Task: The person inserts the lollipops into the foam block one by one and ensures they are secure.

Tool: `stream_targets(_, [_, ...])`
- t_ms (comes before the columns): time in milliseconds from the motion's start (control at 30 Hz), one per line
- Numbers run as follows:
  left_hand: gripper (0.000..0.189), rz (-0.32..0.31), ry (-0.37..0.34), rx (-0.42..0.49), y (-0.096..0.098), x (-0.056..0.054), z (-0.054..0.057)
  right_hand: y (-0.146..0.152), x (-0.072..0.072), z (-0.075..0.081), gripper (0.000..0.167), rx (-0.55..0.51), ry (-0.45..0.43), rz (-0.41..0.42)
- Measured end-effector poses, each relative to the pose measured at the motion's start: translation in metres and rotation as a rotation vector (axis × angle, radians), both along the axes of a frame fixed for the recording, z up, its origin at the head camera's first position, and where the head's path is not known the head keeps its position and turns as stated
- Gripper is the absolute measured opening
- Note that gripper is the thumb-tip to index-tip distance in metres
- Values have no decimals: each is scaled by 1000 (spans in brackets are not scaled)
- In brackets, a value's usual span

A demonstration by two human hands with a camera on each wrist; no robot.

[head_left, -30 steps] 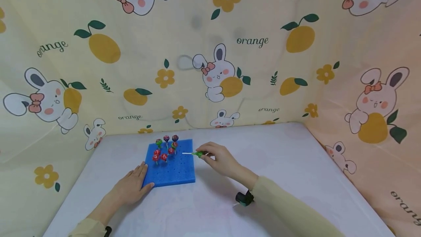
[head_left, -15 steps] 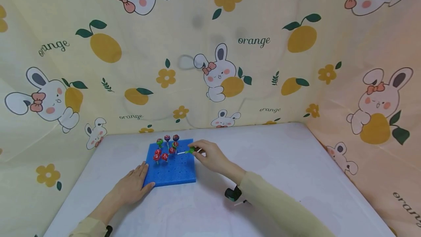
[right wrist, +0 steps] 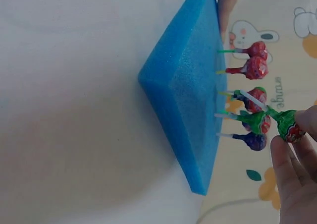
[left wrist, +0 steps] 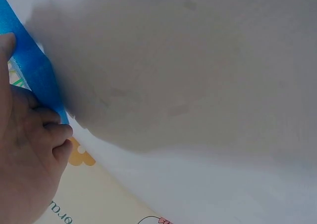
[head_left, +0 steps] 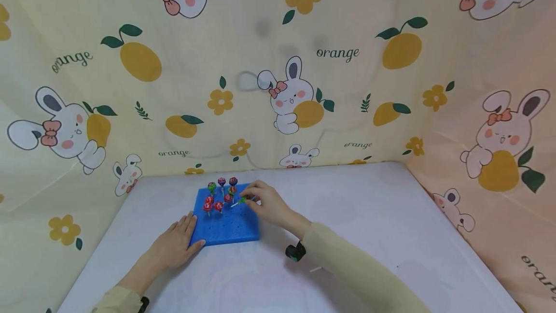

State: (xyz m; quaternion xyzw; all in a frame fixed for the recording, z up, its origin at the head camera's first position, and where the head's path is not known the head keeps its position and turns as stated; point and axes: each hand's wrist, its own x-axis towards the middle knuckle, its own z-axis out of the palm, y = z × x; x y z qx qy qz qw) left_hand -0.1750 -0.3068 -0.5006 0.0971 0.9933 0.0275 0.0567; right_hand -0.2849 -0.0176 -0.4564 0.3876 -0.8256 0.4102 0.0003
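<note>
Several wrapped lollipops (head_left: 218, 206) stand upright by their sticks in a blue foam block (head_left: 226, 233) on the table. Over the block's right part, my right hand (head_left: 270, 206) pinches a green-and-red lollipop (right wrist: 288, 126) by its wrapped head between thumb and fingers. Its white stick points away from the hand, toward the standing lollipops, with its tip above the foam in the head view. My left hand (head_left: 173, 241) rests against the block's left edge, thumb at the near corner and fingers along the side. In the left wrist view the left hand (left wrist: 34, 144) touches the blue foam (left wrist: 42, 80).
The white table (head_left: 356, 216) spreads around the block. A thin white stick (head_left: 316, 269) lies beside the right sleeve (head_left: 360, 267). A patterned cloth (head_left: 208, 62) with rabbits and oranges hangs behind and at the sides.
My right hand has moved left with the lollipop, from beside the block's right edge to over it, and the stick tip has tilted downward. The left hand stays in place.
</note>
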Motion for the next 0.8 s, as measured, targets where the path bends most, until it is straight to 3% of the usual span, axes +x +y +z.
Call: stream_targets(800, [85,-8,4,4,0,-1,0,-19,-4,-12,25,68,-19,-13])
